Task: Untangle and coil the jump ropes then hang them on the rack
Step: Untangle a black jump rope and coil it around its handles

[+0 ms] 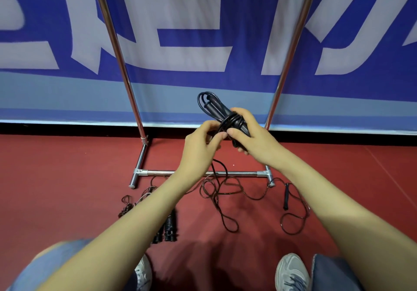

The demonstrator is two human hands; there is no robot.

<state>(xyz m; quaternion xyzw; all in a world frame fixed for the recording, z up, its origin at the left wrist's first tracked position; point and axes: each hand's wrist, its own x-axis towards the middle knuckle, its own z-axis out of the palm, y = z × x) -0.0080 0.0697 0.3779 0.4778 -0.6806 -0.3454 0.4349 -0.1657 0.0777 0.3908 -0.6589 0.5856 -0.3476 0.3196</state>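
Rope bundle (217, 108): right hand (256, 142) grips, left hand (198, 148) pinches.

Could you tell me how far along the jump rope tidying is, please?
Done: nothing hangs on the visible rack poles. In hand: the right hand grips a mostly coiled black jump rope; the left hand pinches its strand, which trails to the floor. Left: the loose ropes on the floor, then hanging.

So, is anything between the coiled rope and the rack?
Nothing visible does. The coil, held by the left hand and right hand, is in open space between the rack posts. A cord trails from the hands to the floor. The top rail is out of view.
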